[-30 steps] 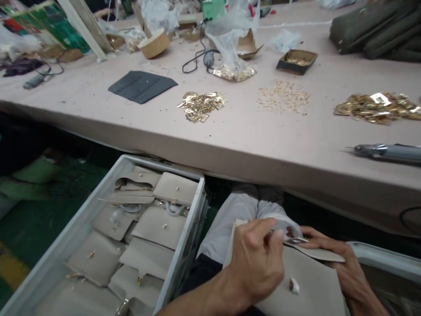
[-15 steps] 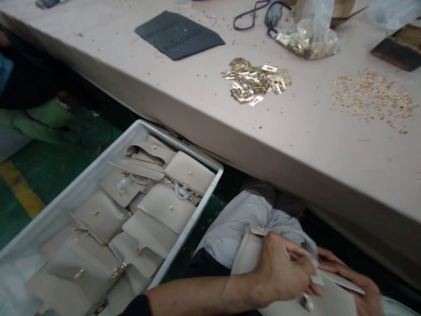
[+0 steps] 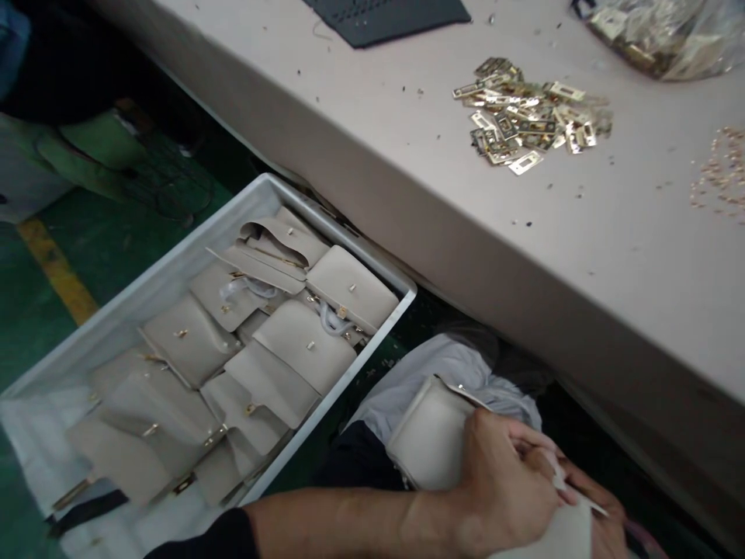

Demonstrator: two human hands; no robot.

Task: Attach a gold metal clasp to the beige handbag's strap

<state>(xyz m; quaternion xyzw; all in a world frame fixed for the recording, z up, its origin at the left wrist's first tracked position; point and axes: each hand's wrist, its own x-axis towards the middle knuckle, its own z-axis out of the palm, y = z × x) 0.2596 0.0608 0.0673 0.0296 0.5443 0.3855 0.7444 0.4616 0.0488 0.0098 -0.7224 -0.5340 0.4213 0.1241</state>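
A beige leather handbag (image 3: 427, 435) lies on my lap, below the table's front edge. My left hand (image 3: 506, 485) reaches in from the bottom left in a dark sleeve. It lies across the top of the bag, its fingers pinching the thin flap at the bag's right. My right hand (image 3: 605, 528) shows only in part at the bottom right. It lies under that flap and holds the bag from the far side. Whether a metal piece sits between the fingers is hidden.
A white crate (image 3: 174, 264) on the green floor to my left holds several matching beige bags (image 3: 303, 349). The pink table (image 3: 582, 248) carries a pile of gold plates (image 3: 529, 116), a dark grey leather piece (image 3: 389, 12), a plastic bag of hardware (image 3: 657, 35) and small gold studs (image 3: 722, 171).
The view has tilted down and to the left, so the table's far side has left the picture. Both hands stay on the bag; the gold clasp on its front is now out of sight.
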